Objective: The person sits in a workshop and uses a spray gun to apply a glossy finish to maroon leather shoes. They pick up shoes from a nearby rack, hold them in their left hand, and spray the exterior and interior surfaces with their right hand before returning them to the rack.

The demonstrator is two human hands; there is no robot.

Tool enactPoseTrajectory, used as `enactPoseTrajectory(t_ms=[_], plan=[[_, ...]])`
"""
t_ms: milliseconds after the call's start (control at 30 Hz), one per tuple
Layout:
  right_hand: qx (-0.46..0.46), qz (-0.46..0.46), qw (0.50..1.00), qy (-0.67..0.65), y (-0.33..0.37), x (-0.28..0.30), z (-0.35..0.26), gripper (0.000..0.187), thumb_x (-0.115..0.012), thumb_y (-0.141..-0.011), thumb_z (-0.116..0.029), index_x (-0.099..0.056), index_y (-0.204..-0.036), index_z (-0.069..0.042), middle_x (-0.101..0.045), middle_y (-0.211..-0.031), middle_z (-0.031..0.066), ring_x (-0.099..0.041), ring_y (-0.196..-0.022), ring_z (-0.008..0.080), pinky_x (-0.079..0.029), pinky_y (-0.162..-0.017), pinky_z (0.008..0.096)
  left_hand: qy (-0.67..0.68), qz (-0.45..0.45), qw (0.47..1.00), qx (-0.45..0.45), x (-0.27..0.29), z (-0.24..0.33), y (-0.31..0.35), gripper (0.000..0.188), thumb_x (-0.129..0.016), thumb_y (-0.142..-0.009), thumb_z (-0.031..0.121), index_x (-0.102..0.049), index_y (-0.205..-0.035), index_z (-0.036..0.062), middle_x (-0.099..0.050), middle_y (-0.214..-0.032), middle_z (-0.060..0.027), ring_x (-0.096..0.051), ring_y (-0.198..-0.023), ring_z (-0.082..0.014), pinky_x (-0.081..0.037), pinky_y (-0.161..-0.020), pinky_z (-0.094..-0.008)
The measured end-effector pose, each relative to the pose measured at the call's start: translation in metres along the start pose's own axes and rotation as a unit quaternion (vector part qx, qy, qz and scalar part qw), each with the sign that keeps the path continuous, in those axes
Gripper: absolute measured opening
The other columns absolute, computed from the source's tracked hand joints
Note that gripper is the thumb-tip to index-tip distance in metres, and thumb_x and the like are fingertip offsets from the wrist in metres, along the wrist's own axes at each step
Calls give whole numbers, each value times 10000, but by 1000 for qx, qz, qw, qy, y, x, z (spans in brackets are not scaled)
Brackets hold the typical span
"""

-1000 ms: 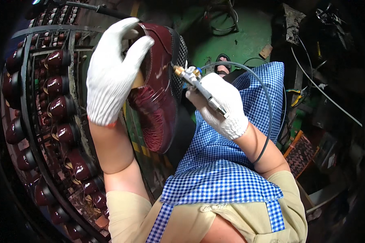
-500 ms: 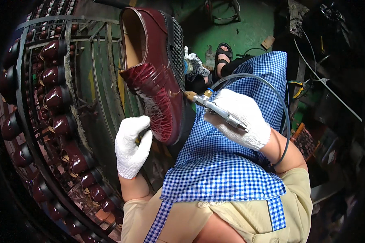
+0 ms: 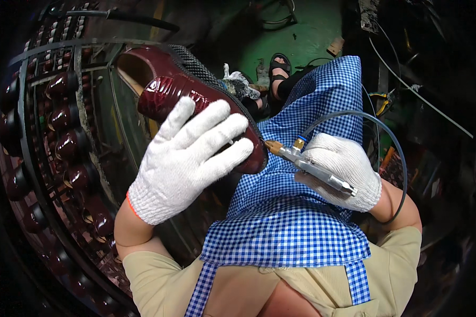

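Observation:
A shiny dark red leather shoe [image 3: 180, 95] is tilted in front of me, its toe toward my lap and its opening at the far left. My left hand [image 3: 188, 150], in a white knit glove, lies over the shoe's upper with its fingers spread, covering part of the vamp. My right hand [image 3: 344, 169], also gloved, is closed round a slim metal air gun [image 3: 322, 171] with a brass tip. That tip is at the edge of the sole near the toe; whether it touches cannot be made out. What supports the shoe is hidden.
A grey hose [image 3: 386, 124] loops from the gun past my right forearm. On the left stands a metal rack [image 3: 24, 111] holding several dark red shoes [image 3: 71, 148]. A blue checked apron [image 3: 285, 227] covers my lap. Yellow-handled pliers [image 3: 383, 100] hang at the right.
My left hand has moved up from beside the toe onto the shoe's upper, fingers now spread. The shoe has swung, its toe rightward. My right hand has moved right and down with the air gun.

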State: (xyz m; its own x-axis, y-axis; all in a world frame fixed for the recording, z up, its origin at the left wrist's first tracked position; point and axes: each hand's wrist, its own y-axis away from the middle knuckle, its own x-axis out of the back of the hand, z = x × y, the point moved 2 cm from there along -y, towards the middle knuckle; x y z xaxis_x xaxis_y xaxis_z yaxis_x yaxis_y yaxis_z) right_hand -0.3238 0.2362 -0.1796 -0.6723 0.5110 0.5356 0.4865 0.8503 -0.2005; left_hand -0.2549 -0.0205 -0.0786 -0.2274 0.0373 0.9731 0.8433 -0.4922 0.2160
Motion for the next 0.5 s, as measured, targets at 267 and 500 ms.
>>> enactPoseTrajectory(t_ms=[267, 500], plan=[[-15, 60, 998, 6, 15, 13, 2, 244, -845, -807, -210, -735, -999, -109, -658, -869, 58, -659, -706, 232, -540, -585, 329, 22, 9, 998, 54, 16, -2, -35, 758, -935, -564, 162, -699, -1281, 230, -656, -1354, -70, -594, -1335, -335, -370, -1200, -600], [-24, 162, 985, 51, -2, 22, 9, 227, -859, -797, -156, -740, -979, -90, -668, -848, 79, -673, -696, 240, -550, -593, 342, 23, 59, 994, 93, 22, -12, -55, 711, -876, -724, 198, -631, -1386, 116, -630, -1340, -150, -607, -1232, -375, -473, -1061, -529]])
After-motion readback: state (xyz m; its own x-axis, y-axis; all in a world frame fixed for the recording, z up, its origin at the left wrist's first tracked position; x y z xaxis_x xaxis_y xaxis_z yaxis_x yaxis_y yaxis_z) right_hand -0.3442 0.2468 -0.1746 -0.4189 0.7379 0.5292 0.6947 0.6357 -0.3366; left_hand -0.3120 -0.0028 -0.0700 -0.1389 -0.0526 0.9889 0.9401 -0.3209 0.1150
